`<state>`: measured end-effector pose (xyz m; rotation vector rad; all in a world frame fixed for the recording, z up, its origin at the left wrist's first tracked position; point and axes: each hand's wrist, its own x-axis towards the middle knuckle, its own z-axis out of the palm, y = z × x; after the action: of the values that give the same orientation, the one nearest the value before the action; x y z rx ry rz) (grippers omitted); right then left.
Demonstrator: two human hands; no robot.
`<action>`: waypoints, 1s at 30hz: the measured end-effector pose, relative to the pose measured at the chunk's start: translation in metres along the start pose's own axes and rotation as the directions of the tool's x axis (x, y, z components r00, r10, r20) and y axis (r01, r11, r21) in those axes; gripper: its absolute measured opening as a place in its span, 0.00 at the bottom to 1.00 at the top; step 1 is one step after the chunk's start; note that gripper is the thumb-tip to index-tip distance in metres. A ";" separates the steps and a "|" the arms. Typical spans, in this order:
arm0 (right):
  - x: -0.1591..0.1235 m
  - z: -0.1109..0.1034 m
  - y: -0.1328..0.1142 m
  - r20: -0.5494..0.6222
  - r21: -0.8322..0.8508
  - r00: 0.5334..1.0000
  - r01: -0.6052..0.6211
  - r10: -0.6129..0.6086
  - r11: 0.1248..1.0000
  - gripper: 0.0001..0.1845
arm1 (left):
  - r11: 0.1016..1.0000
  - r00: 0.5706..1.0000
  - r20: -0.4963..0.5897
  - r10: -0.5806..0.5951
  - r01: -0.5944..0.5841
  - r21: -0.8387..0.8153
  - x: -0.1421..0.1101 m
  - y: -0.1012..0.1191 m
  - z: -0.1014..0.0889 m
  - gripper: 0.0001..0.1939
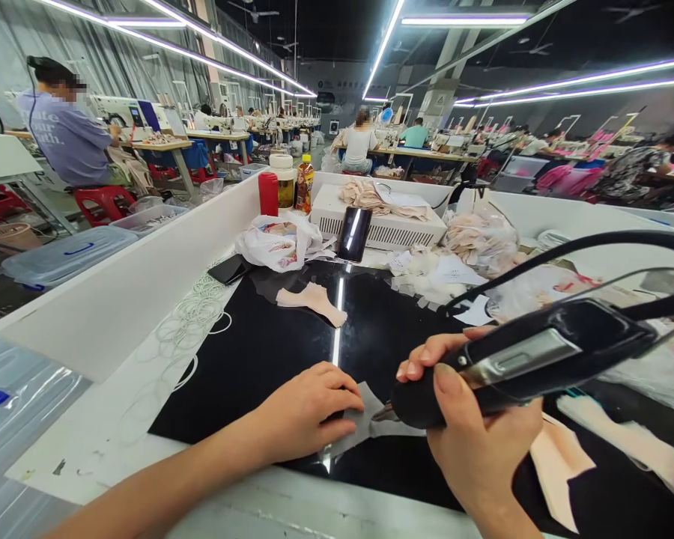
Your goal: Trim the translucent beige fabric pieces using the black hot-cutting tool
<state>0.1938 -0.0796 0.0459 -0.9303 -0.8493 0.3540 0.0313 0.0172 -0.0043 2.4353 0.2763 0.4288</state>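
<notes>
Black sheet (247, 367) underfoot of the work: over its near part the left hand (311, 408) lies palm down, wrist level, fingers bent and slightly apart, fingertips on a translucent grey piece (362, 430) that lies near the sheet's front edge. The right hand (477, 419), above the sheet's right part, is wrapped around a black handheld tool (539, 348), thumb along its side, the tip angled down to the grey piece; whether it touches cannot be told. Beyond the sheet's far left, a person's purple shirt (67, 138) shows partial white lettering, "ate", "our", "uth."; past the sheet's far edge stands a bottle (305, 183) whose label is too small to read. The sheet lies on a white desk (106, 434), with pale cords (188, 322) heaped to its left. Far behind it, rows of sewing machines stand under tube lights (382, 49).
</notes>
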 end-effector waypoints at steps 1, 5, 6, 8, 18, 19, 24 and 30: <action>-0.002 0.001 0.000 0.009 0.006 1.000 -0.002 0.002 1.000 0.19 | 1.000 1.000 0.006 -0.004 0.004 0.001 0.000 0.001 0.000 0.12; -0.004 -0.002 -0.002 0.044 0.002 0.999 -0.013 0.012 1.000 0.19 | 1.000 1.000 0.010 -0.015 0.015 -0.004 0.002 0.002 0.002 0.13; -0.004 -0.004 -0.002 0.050 0.002 0.999 -0.014 0.013 1.000 0.19 | 1.000 1.000 0.007 -0.015 0.015 -0.007 0.002 0.002 0.002 0.13; -0.004 -0.007 -0.003 0.059 0.003 0.998 -0.016 0.016 1.000 0.19 | 1.000 1.000 0.008 -0.013 0.013 -0.013 0.002 0.002 0.002 0.13; -0.007 -0.008 -0.007 0.020 -0.009 0.999 -0.028 0.028 1.000 0.19 | 1.000 1.000 0.015 -0.025 0.025 0.007 0.001 0.001 0.000 0.13; -0.008 -0.009 -0.006 0.030 -0.010 0.999 -0.028 0.029 1.000 0.19 | 1.000 1.000 0.016 -0.026 0.026 0.009 0.000 0.001 0.000 0.13; -0.009 -0.012 -0.003 0.068 -0.017 0.997 -0.020 0.021 1.000 0.17 | 1.000 1.000 0.002 0.016 -0.016 0.012 0.000 0.001 -0.004 0.13; -0.001 -0.014 0.000 -0.009 -0.070 1.000 0.029 -0.030 0.997 0.18 | 0.998 0.994 0.093 0.058 -0.056 -0.019 0.000 0.002 -0.004 0.18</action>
<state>0.2039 -0.0873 0.0409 -0.9821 -0.8697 0.2953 0.0298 0.0180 -0.0005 2.4442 0.1624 0.3387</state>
